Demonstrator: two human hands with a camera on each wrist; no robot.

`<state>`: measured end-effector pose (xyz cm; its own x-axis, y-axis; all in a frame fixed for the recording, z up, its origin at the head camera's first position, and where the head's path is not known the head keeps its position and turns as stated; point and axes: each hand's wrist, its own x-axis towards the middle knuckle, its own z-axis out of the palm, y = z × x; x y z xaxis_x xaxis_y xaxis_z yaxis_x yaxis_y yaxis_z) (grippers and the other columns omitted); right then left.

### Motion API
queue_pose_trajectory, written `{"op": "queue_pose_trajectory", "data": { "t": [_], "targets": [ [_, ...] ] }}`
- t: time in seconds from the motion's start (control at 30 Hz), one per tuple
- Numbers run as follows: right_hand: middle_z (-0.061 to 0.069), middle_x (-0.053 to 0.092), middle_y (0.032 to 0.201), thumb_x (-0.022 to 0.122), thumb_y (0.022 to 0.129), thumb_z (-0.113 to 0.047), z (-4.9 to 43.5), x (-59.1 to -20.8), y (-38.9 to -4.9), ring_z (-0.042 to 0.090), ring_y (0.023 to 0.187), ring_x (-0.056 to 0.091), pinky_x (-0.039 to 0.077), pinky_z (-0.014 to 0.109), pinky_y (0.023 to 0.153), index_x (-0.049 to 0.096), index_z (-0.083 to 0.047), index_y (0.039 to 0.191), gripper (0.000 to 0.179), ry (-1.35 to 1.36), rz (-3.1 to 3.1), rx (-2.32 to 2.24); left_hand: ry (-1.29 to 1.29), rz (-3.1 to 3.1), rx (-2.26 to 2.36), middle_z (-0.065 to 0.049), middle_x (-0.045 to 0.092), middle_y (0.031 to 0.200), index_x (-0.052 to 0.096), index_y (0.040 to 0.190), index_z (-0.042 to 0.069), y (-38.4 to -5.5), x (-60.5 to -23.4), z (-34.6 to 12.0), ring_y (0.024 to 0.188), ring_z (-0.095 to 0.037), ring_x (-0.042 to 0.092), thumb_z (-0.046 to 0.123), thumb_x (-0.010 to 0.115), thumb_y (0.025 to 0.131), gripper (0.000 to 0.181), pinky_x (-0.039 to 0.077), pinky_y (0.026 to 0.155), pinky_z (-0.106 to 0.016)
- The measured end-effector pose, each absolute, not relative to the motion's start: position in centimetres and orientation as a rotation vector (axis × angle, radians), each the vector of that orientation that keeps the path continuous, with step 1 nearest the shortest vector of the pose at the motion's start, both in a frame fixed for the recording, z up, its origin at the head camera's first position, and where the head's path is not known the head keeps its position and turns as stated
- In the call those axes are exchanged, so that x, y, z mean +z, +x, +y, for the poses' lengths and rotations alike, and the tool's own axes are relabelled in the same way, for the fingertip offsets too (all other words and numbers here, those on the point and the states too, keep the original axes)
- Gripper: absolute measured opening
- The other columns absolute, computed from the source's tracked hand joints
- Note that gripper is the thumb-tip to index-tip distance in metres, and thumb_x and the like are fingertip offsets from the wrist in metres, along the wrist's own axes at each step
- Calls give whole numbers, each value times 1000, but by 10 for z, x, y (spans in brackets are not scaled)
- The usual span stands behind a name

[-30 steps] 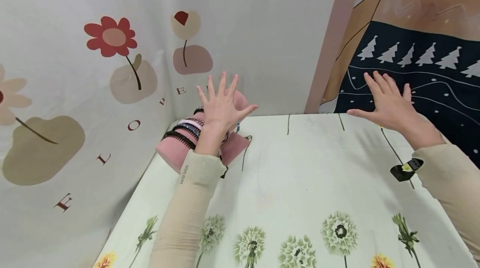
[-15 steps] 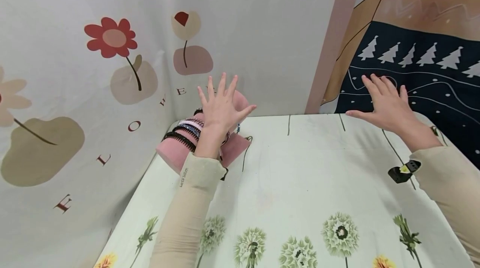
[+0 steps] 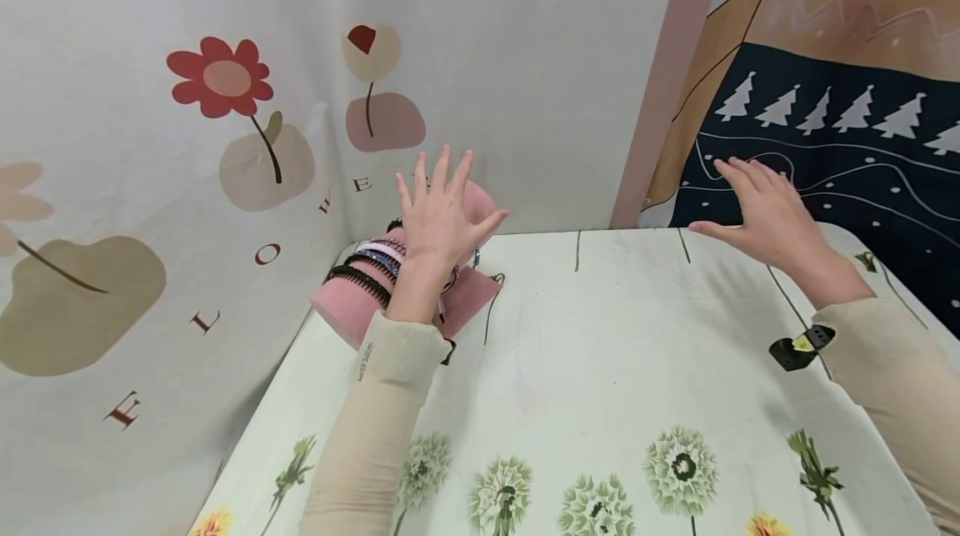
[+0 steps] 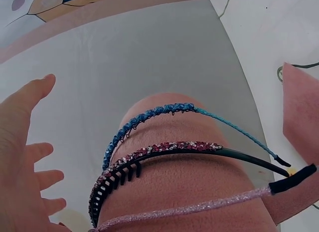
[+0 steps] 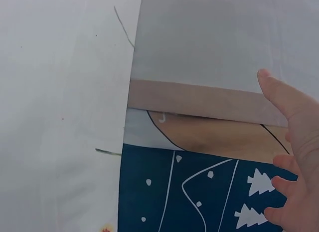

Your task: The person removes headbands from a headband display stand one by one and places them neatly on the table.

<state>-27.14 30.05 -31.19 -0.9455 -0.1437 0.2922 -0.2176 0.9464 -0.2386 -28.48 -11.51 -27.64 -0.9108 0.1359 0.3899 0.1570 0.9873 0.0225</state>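
Observation:
A pink padded roll on a stand lies at the table's back left, with several headbands around it. My left hand is raised over the roll, fingers spread, holding nothing; part of the roll is hidden behind it. In the left wrist view the roll carries a blue braided headband, a toothed headband with pink and silver sparkle and a glittery pink headband. Off to the right, my right hand hovers above the back of the table with straight fingers, holding nothing.
A white cloth printed with dandelions covers the table. A pale curtain with flowers and letters hangs behind and to the left. At the back right hangs a dark blue cloth with white trees.
My right hand has shifted slightly left and down, and its fingers have drawn closer together. The left hand has barely moved. The headbands and roll stay in place.

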Motion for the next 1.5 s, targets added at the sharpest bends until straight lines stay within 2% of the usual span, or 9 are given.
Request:
{"op": "queue_pose_trajectory", "data": {
  "t": [0.37, 0.83, 1.5],
  "targets": [
    [22, 18, 165, 65, 92, -49, 291, -317, -269, 46, 151, 15, 19, 71, 116, 18, -11, 160, 91, 269, -2816, 494, -203, -2710, -116, -1, 13, 169, 18, 160, 33, -279, -273, -116, 155, -32, 12, 73, 52, 86, 91, 8, 126, -60],
    [23, 27, 161, 68, 93, -33, 279, -327, -269, 50, 145, 25, 25, 71, 114, 24, -11, 159, 81, 268, -2827, 525, -229, -2641, -211, -3, 26, 165, 33, 155, 33, -266, -272, -124, 153, -32, 21, 62, 59, 88, 79, 9, 127, -56],
    [25, 33, 158, 69, 93, -28, 259, -341, -269, 49, 143, 30, 31, 70, 112, 31, -11, 156, 76, 291, -2822, 575, -217, -2539, -281, -4, 41, 157, 46, 148, 25, -247, -275, -146, 146, -30, 36, 48, 65, 88, 67, 18, 126, -53]
  ]
}}
